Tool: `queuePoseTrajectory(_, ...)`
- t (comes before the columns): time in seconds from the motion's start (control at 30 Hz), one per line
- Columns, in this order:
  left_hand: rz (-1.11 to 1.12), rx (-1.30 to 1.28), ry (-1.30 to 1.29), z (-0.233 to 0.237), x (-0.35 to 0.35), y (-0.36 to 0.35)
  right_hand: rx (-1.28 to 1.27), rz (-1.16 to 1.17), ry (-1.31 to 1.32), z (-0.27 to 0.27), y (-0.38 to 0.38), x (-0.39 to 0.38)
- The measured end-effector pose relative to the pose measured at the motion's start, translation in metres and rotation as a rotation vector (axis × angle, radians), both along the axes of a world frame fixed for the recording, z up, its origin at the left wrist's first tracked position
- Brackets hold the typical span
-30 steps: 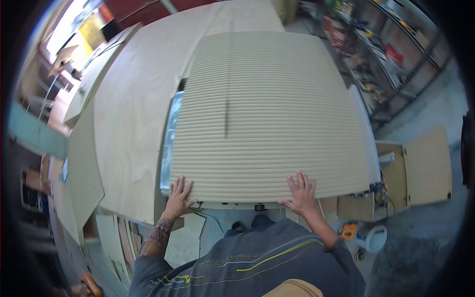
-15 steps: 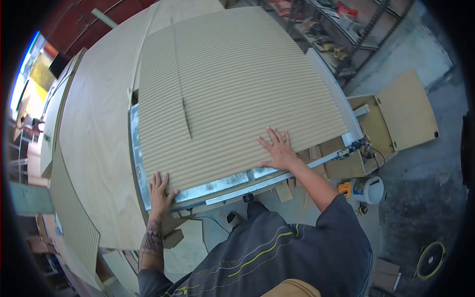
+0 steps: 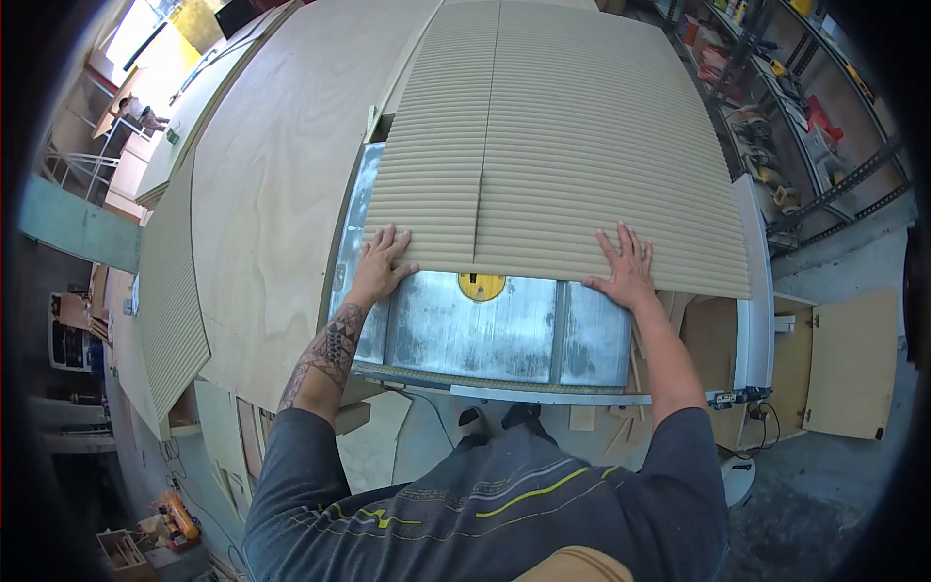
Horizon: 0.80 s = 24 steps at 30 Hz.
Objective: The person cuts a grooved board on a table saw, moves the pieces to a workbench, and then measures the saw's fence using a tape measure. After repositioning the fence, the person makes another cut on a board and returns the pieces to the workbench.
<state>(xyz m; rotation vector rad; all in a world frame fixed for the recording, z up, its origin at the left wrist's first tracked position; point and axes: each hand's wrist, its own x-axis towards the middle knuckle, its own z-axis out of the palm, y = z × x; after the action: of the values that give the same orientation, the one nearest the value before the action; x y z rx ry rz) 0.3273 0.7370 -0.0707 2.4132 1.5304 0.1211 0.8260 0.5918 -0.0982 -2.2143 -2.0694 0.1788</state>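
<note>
A ribbed beige panel [image 3: 582, 155] lies on the metal top [image 3: 465, 330] of what looks like a table saw. A straight slit runs lengthwise through the panel from its near edge. At the left of that edge, my left hand [image 3: 381, 267] rests with its fingers spread on the ribs. My right hand [image 3: 626, 267] presses flat on the same edge farther right, fingers also apart. Between the hands, a yellow round insert [image 3: 482, 285] with a dark slot shows partly from under the panel. Any blade is hidden.
A wide plywood surface [image 3: 262, 175] adjoins the left side. Shelving with tools [image 3: 776, 126] stands at the back right. A metal rail [image 3: 755, 291] runs along the right, beside an open wooden cabinet [image 3: 853, 359]. Another ribbed panel [image 3: 170, 310] leans at the left.
The panel has slid away from my body with both hands on it, uncovering more metal top and the yellow insert. My view has also shifted.
</note>
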Motion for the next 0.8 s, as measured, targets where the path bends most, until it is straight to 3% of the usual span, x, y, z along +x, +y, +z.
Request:
queuePoseTrajectory(0.23, 0.087, 0.009, 0.005, -0.006, 0.011, 0.018, 0.007, -0.027, 0.023, -0.002, 0.025, 0.008)
queuePoseTrajectory(0.33, 0.263, 0.174, -0.159, -0.007, 0.0, -0.001, 0.003, -0.025, 0.028, -0.001, 0.026, 0.007)
queuePoseTrajectory(0.43, 0.317, 0.227, -0.493, 0.029, -0.036, -0.079, -0.012, -0.037, 0.017, 0.001, 0.027, 0.005)
queuePoseTrajectory(0.5, 0.56, -0.117, -0.807, 0.021, -0.076, -0.153, -0.029, -0.079, 0.049, 0.002, 0.02, -0.001)
queuePoseTrajectory(0.53, 0.713, -0.155, -0.918, 0.013, -0.087, -0.196, 0.002, -0.081, 0.046, -0.002, 0.016, -0.004)
queuePoseTrajectory(0.6, 1.021, -0.262, -1.082, -0.041, -0.105, -0.268, 0.034, -0.108, 0.074, -0.003, 0.004, -0.016)
queuePoseTrajectory(0.63, 1.111, -0.447, -1.034, -0.079, -0.111, -0.294, 0.04, -0.132, 0.099, -0.002, -0.002, -0.021)
queuePoseTrajectory(0.7, 1.325, -0.795, -1.216, -0.114, -0.091, -0.304, 0.042, -0.121, 0.107, 0.001, -0.012, -0.032)
queuePoseTrajectory(0.73, 1.263, -0.93, -1.467, -0.155, -0.084, -0.302, 0.044, -0.153, 0.127, 0.003, -0.018, -0.037)
queuePoseTrajectory(0.8, 1.333, -0.918, -1.745, -0.202, -0.058, -0.271, 0.081, -0.086, 0.164, 0.009, -0.03, -0.042)
